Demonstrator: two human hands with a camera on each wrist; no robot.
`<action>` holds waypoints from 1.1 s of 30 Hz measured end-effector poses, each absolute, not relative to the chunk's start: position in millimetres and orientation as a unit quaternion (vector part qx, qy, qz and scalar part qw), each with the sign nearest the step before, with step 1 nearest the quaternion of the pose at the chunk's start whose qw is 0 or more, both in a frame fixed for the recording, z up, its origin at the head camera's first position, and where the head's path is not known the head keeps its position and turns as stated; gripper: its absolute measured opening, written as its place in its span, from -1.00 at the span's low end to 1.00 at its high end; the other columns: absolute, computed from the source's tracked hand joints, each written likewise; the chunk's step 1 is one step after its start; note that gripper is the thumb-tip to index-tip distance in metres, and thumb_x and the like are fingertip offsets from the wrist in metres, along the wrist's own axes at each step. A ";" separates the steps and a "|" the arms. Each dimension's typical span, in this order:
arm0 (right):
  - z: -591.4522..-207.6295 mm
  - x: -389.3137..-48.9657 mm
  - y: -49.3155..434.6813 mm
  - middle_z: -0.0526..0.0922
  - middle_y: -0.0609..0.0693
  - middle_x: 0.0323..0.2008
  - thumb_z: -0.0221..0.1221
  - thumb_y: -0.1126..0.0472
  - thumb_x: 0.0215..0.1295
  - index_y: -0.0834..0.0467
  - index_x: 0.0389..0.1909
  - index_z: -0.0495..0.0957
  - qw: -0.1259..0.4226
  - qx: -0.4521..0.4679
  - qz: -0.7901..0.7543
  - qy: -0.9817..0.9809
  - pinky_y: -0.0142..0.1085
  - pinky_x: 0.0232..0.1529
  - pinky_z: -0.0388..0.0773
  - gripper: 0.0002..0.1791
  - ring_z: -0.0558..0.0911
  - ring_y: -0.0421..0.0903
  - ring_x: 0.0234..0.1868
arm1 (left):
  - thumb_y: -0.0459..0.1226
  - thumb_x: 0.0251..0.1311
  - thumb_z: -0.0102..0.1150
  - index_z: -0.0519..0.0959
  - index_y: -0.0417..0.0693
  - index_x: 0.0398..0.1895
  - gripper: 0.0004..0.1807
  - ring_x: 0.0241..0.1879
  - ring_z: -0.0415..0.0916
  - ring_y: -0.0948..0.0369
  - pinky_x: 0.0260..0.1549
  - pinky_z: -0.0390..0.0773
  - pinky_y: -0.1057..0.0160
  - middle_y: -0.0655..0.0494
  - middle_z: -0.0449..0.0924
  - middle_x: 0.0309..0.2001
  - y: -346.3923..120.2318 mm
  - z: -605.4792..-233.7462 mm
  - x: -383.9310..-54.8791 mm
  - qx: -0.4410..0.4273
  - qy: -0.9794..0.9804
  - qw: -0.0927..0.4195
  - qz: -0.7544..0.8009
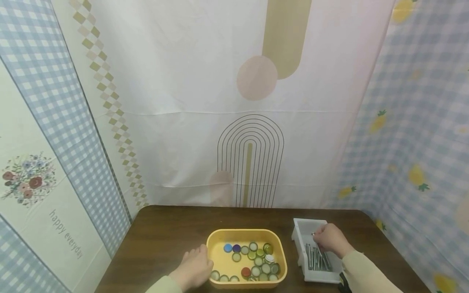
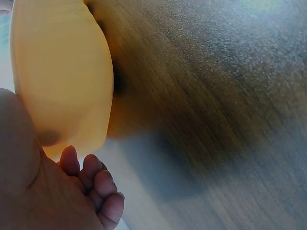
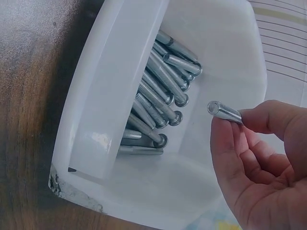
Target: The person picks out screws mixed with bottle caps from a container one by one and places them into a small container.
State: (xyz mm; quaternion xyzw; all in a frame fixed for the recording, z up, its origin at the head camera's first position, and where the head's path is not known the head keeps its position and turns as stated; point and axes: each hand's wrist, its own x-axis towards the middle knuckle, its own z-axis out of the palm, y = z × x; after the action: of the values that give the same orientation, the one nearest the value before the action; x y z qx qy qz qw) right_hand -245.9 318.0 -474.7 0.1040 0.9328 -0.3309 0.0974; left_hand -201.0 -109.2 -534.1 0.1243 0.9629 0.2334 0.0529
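Note:
My right hand is over the white bin, pinching a silver bolt between thumb and fingertips. The bolt's round end points away from the thumb. Below it, several more silver bolts lie side by side in the bin. My left hand is beside the left wall of the yellow tray, its fingers loosely bent. The left wrist view shows these fingers by the tray's outer wall, with nothing between them. Inside the tray lie bottle caps, mostly greenish or silver, plus blue, purple, red and white ones.
Both containers stand on a dark brown wooden table, the bin to the right of the tray. A patterned white cloth hangs behind the table's far edge. Checked blue cloths hang at the sides. A small black item shows near the right sleeve.

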 end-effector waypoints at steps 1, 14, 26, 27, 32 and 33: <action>-474.7 -245.7 318.0 0.52 0.02 -0.58 0.12 0.38 0.10 0.21 -0.61 0.47 0.096 0.102 -0.327 0.935 -0.27 -0.49 0.49 -0.86 0.52 -0.10 -0.54 | -0.21 0.17 -0.05 0.37 -0.27 -0.20 -0.72 -0.31 0.37 0.02 -0.19 0.28 -0.10 0.02 0.36 -0.40 -109.3 -534.3 -201.2 0.124 0.963 0.054 0.233; -483.8 -249.6 323.3 0.53 -0.02 -0.64 0.12 0.37 0.09 0.15 -0.74 0.41 0.092 0.105 -0.304 0.942 -0.31 -0.54 0.50 -0.75 0.51 -0.14 -0.62 | -0.20 0.17 -0.04 0.38 -0.27 -0.20 -0.72 -0.32 0.38 0.02 -0.21 0.29 -0.08 0.01 0.36 -0.40 -110.4 -535.8 -202.2 0.121 0.966 0.048 0.225; -481.2 -246.5 322.9 0.41 -0.07 -0.71 0.09 0.36 0.12 0.14 -0.72 0.39 0.093 0.105 -0.289 0.947 -0.35 -0.59 0.38 -0.74 0.40 -0.18 -0.66 | -0.21 0.18 -0.06 0.37 -0.24 -0.24 -0.76 -0.35 0.34 0.05 -0.24 0.29 -0.06 0.04 0.32 -0.43 -109.1 -534.3 -201.4 0.124 0.966 0.046 0.223; -481.1 -245.4 322.5 0.36 -0.09 -0.74 0.07 0.36 0.13 0.12 -0.75 0.36 0.087 0.100 -0.285 0.950 -0.36 -0.61 0.34 -0.71 0.36 -0.19 -0.68 | -0.21 0.19 -0.07 0.37 -0.24 -0.25 -0.76 -0.36 0.34 0.05 -0.24 0.28 -0.06 0.04 0.31 -0.43 -109.2 -534.3 -201.1 0.124 0.966 0.045 0.221; -476.2 -240.9 312.4 0.42 -0.05 -0.70 0.05 0.30 0.21 0.21 -0.66 0.44 0.028 0.067 -0.256 0.964 -0.25 -0.57 0.40 -0.75 0.41 -0.13 -0.64 | -0.11 0.30 -0.05 0.39 -0.24 -0.22 -0.68 -0.32 0.38 0.02 -0.23 0.30 -0.07 0.03 0.34 -0.40 -110.9 -533.8 -198.4 0.128 0.970 0.020 0.207; -475.0 -240.6 308.5 0.49 -0.01 -0.63 0.06 0.28 0.24 0.26 -0.57 0.51 0.012 0.056 -0.248 0.967 -0.19 -0.52 0.45 -0.78 0.48 -0.09 -0.59 | -0.06 0.32 -0.05 0.40 -0.25 -0.21 -0.63 -0.29 0.39 0.00 -0.22 0.31 -0.09 0.00 0.36 -0.38 -112.0 -534.0 -198.0 0.129 0.971 0.008 0.203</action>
State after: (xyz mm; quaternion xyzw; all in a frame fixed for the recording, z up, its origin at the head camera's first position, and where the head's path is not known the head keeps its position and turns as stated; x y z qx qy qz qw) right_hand -240.6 308.5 -475.0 0.0557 0.9672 -0.2477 0.0117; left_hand -198.0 -112.0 -534.0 0.1293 0.9706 0.2026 0.0078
